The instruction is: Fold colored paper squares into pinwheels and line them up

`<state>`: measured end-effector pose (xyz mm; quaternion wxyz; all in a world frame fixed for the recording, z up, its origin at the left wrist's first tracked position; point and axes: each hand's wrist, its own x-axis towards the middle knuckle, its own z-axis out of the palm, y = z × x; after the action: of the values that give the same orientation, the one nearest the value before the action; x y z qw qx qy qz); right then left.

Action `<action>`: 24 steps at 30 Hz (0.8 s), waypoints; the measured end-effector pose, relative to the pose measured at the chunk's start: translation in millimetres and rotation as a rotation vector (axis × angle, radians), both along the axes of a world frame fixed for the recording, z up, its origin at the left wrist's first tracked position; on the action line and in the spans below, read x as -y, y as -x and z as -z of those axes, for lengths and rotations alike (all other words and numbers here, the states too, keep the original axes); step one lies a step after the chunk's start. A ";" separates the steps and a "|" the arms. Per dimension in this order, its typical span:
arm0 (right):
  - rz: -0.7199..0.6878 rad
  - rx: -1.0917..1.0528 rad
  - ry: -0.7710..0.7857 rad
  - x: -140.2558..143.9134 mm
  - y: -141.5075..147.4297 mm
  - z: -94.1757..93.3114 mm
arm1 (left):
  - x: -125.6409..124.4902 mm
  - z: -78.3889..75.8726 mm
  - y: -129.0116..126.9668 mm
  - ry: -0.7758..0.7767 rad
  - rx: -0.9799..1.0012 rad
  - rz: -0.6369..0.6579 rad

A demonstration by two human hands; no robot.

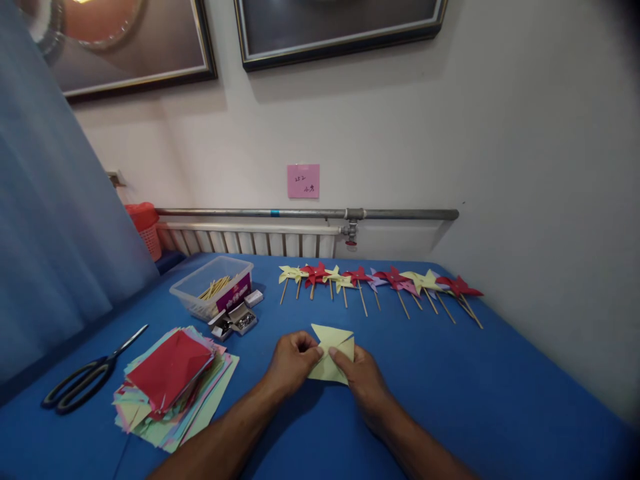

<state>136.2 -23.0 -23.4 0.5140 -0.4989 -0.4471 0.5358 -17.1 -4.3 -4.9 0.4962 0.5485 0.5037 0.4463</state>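
A pale yellow paper square (pixel 332 370) with slits cut in from its corners is held up over the blue table in front of me. My left hand (pixel 295 363) pinches its left side between thumb and fingers. On the right side, my right hand (pixel 361 373) grips the same paper, its thumb lying across the front near the middle. Beyond the hands stands a row of finished paper pinwheels (pixel 393 279) in red, yellow and purple, on thin wooden sticks. The fingers behind the paper are partly hidden.
To the left lies a stack of coloured paper squares (pixel 173 367), with black-handled scissors (pixel 95 373) beside it. A clear plastic box (pixel 193 285) holds wooden sticks (pixel 216 288). Small boxes of metal pins (pixel 243 320) sit near it. A pipe (pixel 240 213) and radiator (pixel 250 241) run along the wall.
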 end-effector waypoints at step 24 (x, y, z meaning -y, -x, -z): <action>-0.021 0.090 0.017 -1.7 -2.0 -0.2 | 0.0 -8.8 0.1 0.135 0.105 0.042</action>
<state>138.2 -21.3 -23.2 0.4835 -0.5222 -0.4703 0.5218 -17.1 -4.3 3.8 0.5671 0.5002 0.4941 0.4291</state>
